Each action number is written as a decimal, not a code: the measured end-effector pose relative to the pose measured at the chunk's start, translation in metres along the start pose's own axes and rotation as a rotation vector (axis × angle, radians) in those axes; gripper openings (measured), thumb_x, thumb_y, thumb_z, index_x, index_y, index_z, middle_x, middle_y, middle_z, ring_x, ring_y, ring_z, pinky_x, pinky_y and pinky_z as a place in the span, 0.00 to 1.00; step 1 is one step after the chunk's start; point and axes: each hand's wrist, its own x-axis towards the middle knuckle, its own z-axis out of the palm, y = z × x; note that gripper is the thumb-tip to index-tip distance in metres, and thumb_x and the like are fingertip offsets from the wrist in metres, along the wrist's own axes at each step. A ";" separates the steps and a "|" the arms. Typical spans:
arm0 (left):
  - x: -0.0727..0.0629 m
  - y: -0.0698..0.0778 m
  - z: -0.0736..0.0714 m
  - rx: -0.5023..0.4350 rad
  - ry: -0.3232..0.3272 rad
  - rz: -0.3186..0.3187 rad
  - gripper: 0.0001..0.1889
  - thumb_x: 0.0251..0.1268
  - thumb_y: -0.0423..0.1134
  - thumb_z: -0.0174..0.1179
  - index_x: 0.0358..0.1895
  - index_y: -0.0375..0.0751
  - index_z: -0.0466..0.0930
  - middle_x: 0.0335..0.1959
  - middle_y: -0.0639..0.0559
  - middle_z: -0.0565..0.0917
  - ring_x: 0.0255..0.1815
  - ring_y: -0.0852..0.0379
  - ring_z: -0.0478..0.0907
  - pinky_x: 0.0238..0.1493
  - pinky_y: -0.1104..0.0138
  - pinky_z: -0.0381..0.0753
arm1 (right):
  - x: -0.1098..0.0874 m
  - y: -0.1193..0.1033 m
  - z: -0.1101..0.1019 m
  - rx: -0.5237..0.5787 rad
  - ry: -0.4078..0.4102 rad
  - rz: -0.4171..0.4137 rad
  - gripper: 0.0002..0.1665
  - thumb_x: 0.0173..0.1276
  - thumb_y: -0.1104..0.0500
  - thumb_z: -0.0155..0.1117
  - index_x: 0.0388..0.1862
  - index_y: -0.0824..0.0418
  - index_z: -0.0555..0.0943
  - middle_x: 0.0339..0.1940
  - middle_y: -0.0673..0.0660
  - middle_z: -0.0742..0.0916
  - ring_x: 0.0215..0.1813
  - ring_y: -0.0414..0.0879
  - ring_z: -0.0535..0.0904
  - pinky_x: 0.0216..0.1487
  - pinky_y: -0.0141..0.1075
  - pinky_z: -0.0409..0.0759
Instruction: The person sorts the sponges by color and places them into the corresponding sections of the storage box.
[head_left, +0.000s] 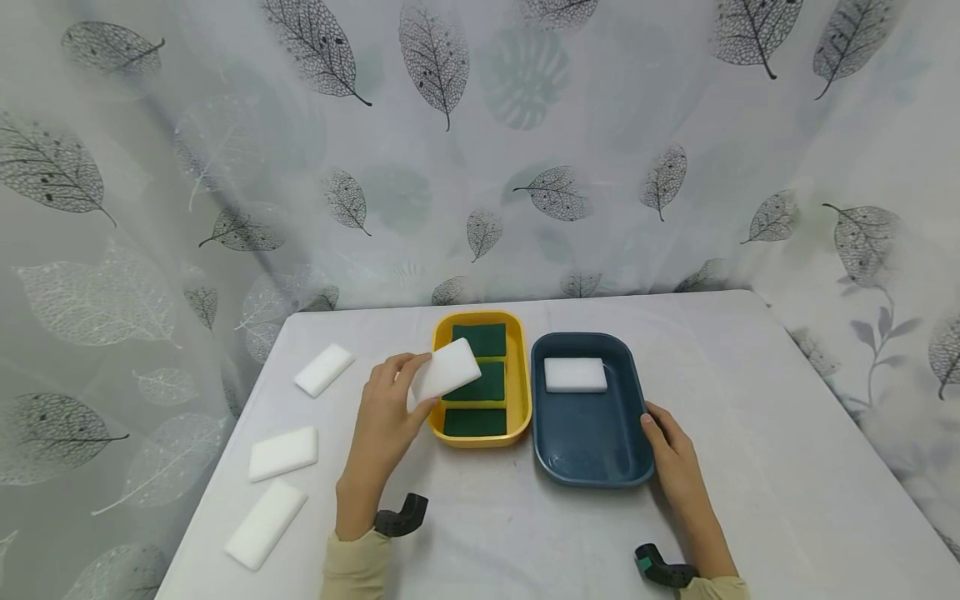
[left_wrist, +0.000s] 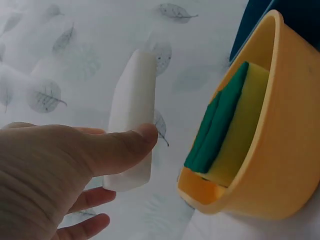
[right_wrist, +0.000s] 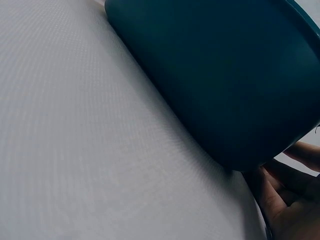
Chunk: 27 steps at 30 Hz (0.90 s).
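Note:
My left hand (head_left: 386, 412) pinches a white sponge (head_left: 447, 369) between thumb and fingers, above the left part of a yellow tray (head_left: 518, 408). Green-topped sponges (head_left: 475, 422) with yellow undersides lie in that tray, and the left wrist view shows one green-and-yellow sponge (left_wrist: 237, 125) near its wall. To the right stands a dark blue tray (head_left: 592, 454) holding one white sponge (head_left: 575, 375) near its far end. My right hand (head_left: 677, 462) touches the blue tray's right side with its fingertips; in the right wrist view its fingers (right_wrist: 272, 200) lie against the outer wall.
On the left of the white-covered table (head_left: 757, 433) lie three more white sponges: one at the back (head_left: 324, 370), one in the middle (head_left: 283, 454) and one nearest the front (head_left: 266, 525). A leaf-patterned curtain (head_left: 480, 167) hangs behind the table.

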 end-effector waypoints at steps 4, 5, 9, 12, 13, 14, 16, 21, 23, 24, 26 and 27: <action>0.007 0.016 0.005 0.002 -0.050 0.040 0.35 0.56 0.42 0.79 0.69 0.48 0.78 0.65 0.46 0.80 0.65 0.42 0.75 0.63 0.49 0.79 | 0.000 0.001 -0.001 -0.003 0.001 0.001 0.37 0.86 0.41 0.43 0.79 0.66 0.65 0.80 0.70 0.69 0.82 0.68 0.62 0.80 0.65 0.60; 0.008 0.020 0.007 0.000 -0.057 0.055 0.34 0.56 0.42 0.79 0.68 0.49 0.78 0.64 0.45 0.80 0.64 0.42 0.76 0.63 0.49 0.80 | 0.000 0.001 -0.001 -0.003 0.000 0.001 0.37 0.86 0.41 0.43 0.79 0.66 0.65 0.80 0.70 0.69 0.82 0.68 0.61 0.80 0.65 0.60; 0.014 0.033 0.017 -0.020 -0.076 0.125 0.32 0.56 0.44 0.78 0.66 0.49 0.81 0.63 0.47 0.81 0.63 0.44 0.77 0.61 0.50 0.81 | 0.000 0.002 -0.001 -0.003 0.000 0.001 0.37 0.86 0.41 0.43 0.79 0.66 0.65 0.80 0.71 0.69 0.82 0.68 0.61 0.80 0.66 0.60; 0.016 0.043 0.026 -0.029 -0.088 0.182 0.31 0.55 0.45 0.78 0.65 0.49 0.82 0.62 0.49 0.82 0.63 0.45 0.77 0.60 0.52 0.82 | 0.000 0.002 -0.001 -0.005 0.000 0.002 0.37 0.86 0.41 0.43 0.79 0.66 0.65 0.80 0.70 0.69 0.82 0.68 0.61 0.80 0.65 0.60; 0.017 0.046 0.030 -0.029 -0.094 0.199 0.31 0.56 0.46 0.78 0.64 0.49 0.82 0.62 0.50 0.82 0.62 0.46 0.78 0.61 0.53 0.82 | 0.000 0.002 -0.001 -0.006 0.000 0.002 0.37 0.86 0.41 0.43 0.79 0.66 0.65 0.80 0.70 0.70 0.82 0.67 0.62 0.80 0.65 0.60; 0.018 0.049 0.033 -0.028 -0.099 0.216 0.30 0.56 0.45 0.78 0.64 0.49 0.82 0.62 0.50 0.82 0.62 0.46 0.78 0.62 0.53 0.82 | 0.000 0.002 -0.001 -0.007 0.000 0.002 0.37 0.86 0.41 0.43 0.79 0.66 0.65 0.80 0.70 0.70 0.82 0.67 0.62 0.80 0.65 0.60; 0.019 0.054 0.039 -0.026 -0.110 0.251 0.30 0.57 0.45 0.78 0.64 0.49 0.82 0.62 0.50 0.82 0.62 0.47 0.77 0.63 0.54 0.83 | 0.000 0.002 -0.001 -0.007 -0.002 0.001 0.36 0.86 0.41 0.43 0.79 0.65 0.65 0.80 0.70 0.70 0.82 0.67 0.62 0.80 0.65 0.60; 0.021 0.070 0.052 -0.012 -0.157 0.291 0.28 0.63 0.47 0.75 0.66 0.49 0.81 0.64 0.48 0.81 0.63 0.46 0.77 0.62 0.54 0.83 | 0.001 0.003 -0.001 -0.008 -0.006 0.004 0.37 0.86 0.41 0.43 0.80 0.66 0.64 0.80 0.70 0.69 0.82 0.67 0.62 0.80 0.65 0.60; 0.021 0.077 0.058 0.006 -0.180 0.292 0.28 0.66 0.50 0.72 0.67 0.50 0.80 0.65 0.49 0.80 0.64 0.46 0.76 0.62 0.54 0.83 | 0.001 0.002 -0.002 -0.007 -0.010 0.006 0.37 0.86 0.41 0.43 0.80 0.66 0.64 0.80 0.70 0.69 0.82 0.67 0.62 0.80 0.65 0.60; 0.021 0.080 0.061 0.015 -0.191 0.295 0.28 0.66 0.51 0.72 0.67 0.50 0.79 0.65 0.49 0.80 0.64 0.46 0.76 0.61 0.54 0.83 | 0.001 0.002 -0.002 -0.007 -0.011 0.005 0.37 0.86 0.41 0.43 0.80 0.66 0.64 0.80 0.70 0.69 0.82 0.67 0.62 0.80 0.65 0.60; 0.021 0.087 0.067 0.052 -0.211 0.311 0.28 0.68 0.53 0.69 0.68 0.50 0.78 0.66 0.49 0.80 0.65 0.47 0.76 0.61 0.55 0.83 | 0.001 0.002 -0.002 -0.006 -0.013 0.002 0.37 0.86 0.41 0.43 0.80 0.66 0.64 0.80 0.70 0.69 0.82 0.67 0.62 0.80 0.65 0.60; 0.021 0.090 0.071 0.071 -0.219 0.322 0.28 0.69 0.54 0.68 0.69 0.51 0.78 0.66 0.50 0.80 0.65 0.48 0.76 0.61 0.56 0.83 | 0.001 0.002 -0.002 -0.005 -0.014 0.001 0.37 0.87 0.41 0.43 0.80 0.66 0.64 0.80 0.70 0.69 0.82 0.68 0.62 0.80 0.65 0.60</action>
